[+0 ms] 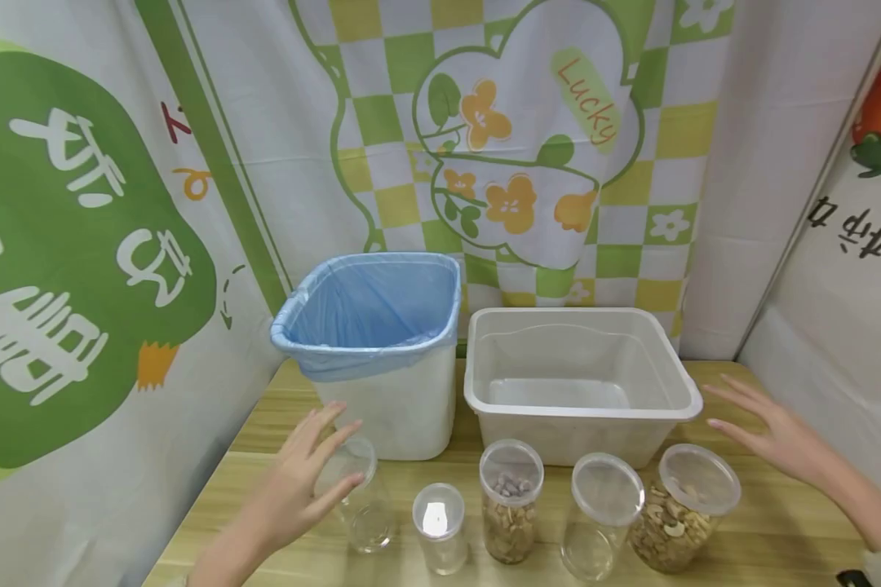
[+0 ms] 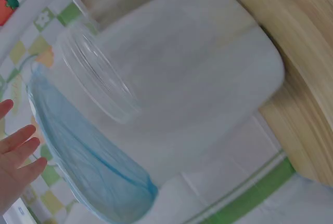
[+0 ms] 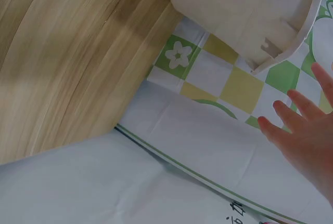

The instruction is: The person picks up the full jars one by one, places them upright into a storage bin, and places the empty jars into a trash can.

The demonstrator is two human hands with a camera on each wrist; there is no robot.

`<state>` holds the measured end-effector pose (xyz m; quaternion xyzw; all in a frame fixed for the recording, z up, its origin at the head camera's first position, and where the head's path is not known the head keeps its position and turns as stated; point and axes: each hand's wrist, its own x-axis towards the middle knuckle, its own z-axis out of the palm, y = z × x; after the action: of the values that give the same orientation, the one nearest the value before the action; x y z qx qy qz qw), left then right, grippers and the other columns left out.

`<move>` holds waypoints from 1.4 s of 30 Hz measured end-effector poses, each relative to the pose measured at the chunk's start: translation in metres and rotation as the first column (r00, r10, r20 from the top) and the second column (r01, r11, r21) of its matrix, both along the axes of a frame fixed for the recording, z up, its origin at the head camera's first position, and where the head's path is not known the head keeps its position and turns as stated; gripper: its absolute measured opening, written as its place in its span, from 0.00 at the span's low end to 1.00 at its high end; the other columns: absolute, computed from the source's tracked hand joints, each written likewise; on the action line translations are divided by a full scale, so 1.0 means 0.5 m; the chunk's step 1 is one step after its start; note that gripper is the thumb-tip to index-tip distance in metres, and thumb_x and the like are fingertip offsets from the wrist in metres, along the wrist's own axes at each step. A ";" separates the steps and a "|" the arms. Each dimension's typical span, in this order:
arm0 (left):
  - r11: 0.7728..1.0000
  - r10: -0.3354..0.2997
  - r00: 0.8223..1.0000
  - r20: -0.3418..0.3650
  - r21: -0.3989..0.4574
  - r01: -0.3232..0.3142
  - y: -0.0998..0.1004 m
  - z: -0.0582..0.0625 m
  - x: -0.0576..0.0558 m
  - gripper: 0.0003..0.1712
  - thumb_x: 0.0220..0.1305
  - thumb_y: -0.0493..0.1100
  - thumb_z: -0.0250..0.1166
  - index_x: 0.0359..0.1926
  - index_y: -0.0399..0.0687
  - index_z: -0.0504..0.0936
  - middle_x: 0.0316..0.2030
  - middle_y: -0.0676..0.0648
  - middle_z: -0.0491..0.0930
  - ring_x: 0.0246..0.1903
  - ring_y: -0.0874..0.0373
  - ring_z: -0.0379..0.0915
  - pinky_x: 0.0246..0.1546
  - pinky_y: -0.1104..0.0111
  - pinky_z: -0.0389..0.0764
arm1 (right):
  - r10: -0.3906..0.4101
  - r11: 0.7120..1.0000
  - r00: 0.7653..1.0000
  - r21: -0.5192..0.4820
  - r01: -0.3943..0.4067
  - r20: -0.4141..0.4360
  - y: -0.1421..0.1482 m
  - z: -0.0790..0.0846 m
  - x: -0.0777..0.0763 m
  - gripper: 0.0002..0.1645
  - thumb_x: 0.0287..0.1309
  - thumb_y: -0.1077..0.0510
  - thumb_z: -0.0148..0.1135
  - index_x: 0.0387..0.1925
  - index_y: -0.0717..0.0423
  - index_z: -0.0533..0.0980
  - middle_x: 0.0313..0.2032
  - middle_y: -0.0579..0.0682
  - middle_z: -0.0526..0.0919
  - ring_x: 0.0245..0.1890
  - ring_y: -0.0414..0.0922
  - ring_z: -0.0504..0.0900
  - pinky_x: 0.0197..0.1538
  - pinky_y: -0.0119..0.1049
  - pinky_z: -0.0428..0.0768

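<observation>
My left hand (image 1: 289,481), fingers spread and holding nothing, hovers beside a tall clear jar (image 1: 370,522) and overlaps it in the head view. A see-through jar rim (image 2: 99,76) also shows in the left wrist view. To its right stand a small clear jar (image 1: 440,530), a jar of nuts with greyish pieces on top (image 1: 510,509), another clear jar (image 1: 598,522) and a wide jar of nuts (image 1: 671,518). My right hand (image 1: 774,432) is held in the air with loose, spread fingers, right of the wide jar and the white tub (image 1: 580,420).
Behind the jars, a white bin (image 1: 396,416) lined with a blue bag (image 1: 367,359) stands left of the tub. All rest on a wood-grain table (image 1: 793,530). Printed curtains (image 1: 529,163) close off the back and both sides.
</observation>
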<state>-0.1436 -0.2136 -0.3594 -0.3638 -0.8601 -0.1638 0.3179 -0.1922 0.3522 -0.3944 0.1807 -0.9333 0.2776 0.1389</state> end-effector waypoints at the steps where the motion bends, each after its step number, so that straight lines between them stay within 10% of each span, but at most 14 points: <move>1: 1.000 -0.015 1.000 -0.005 0.006 0.015 0.010 0.000 0.002 0.31 0.62 0.59 0.47 0.52 0.38 0.72 0.56 0.37 0.65 0.55 0.40 0.60 0.65 0.67 0.46 | 0.002 1.000 1.000 0.000 -0.002 0.007 -0.001 0.000 -0.003 0.30 0.52 0.56 0.60 0.59 0.51 0.65 0.62 0.67 0.55 0.52 0.75 0.58 0.42 0.73 0.54; 9: 0.997 -0.077 0.995 0.058 -0.007 0.078 0.082 -0.013 0.014 0.24 0.60 0.53 0.55 0.52 0.43 0.72 0.55 0.43 0.66 0.52 0.49 0.66 0.49 0.56 0.71 | -0.031 0.999 0.996 -0.015 0.032 0.078 -0.012 0.001 -0.021 0.28 0.49 0.52 0.63 0.52 0.60 0.71 0.59 0.67 0.61 0.52 0.73 0.60 0.41 0.72 0.57; 17: 0.980 -0.196 0.970 0.142 0.065 0.189 0.154 -0.041 0.006 0.23 0.58 0.48 0.59 0.54 0.49 0.70 0.53 0.47 0.69 0.50 0.53 0.68 0.46 0.59 0.74 | -0.011 0.998 0.993 -0.063 0.019 0.118 -0.013 -0.009 -0.032 0.29 0.48 0.53 0.64 0.51 0.63 0.71 0.57 0.69 0.63 0.46 0.69 0.69 0.45 0.59 0.70; 22: 0.971 -0.225 0.955 0.194 0.121 0.204 0.202 -0.063 -0.004 0.23 0.53 0.44 0.63 0.52 0.46 0.72 0.52 0.47 0.69 0.51 0.54 0.68 0.48 0.62 0.74 | -0.003 0.994 0.997 -0.109 0.012 0.078 -0.013 -0.021 -0.043 0.27 0.45 0.55 0.67 0.49 0.61 0.73 0.58 0.49 0.67 0.43 0.28 0.73 0.43 0.17 0.72; 26: 0.968 -0.225 0.940 0.257 0.172 0.185 0.231 -0.079 -0.009 0.23 0.50 0.43 0.65 0.49 0.44 0.74 0.52 0.46 0.69 0.52 0.53 0.67 0.50 0.61 0.73 | -0.010 0.991 0.997 -0.131 0.020 0.076 -0.019 -0.022 -0.047 0.27 0.43 0.53 0.68 0.46 0.61 0.75 0.57 0.47 0.69 0.41 0.15 0.63 0.42 0.08 0.63; 42: 0.945 -0.228 0.767 0.600 0.325 0.027 0.289 -0.122 -0.011 0.32 0.51 0.54 0.64 0.55 0.47 0.68 0.57 0.42 0.61 0.52 0.44 0.64 0.46 0.53 0.73 | -0.032 0.969 0.995 -0.242 0.055 0.098 -0.022 -0.045 -0.050 0.24 0.46 0.54 0.65 0.44 0.64 0.76 0.54 0.31 0.68 0.42 0.14 0.63 0.42 0.09 0.65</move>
<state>-0.1489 -0.0689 -0.4206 -0.2942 -0.8546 -0.4248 0.0509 -0.2174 0.3413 -0.4168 0.1288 -0.9012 0.3953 0.1224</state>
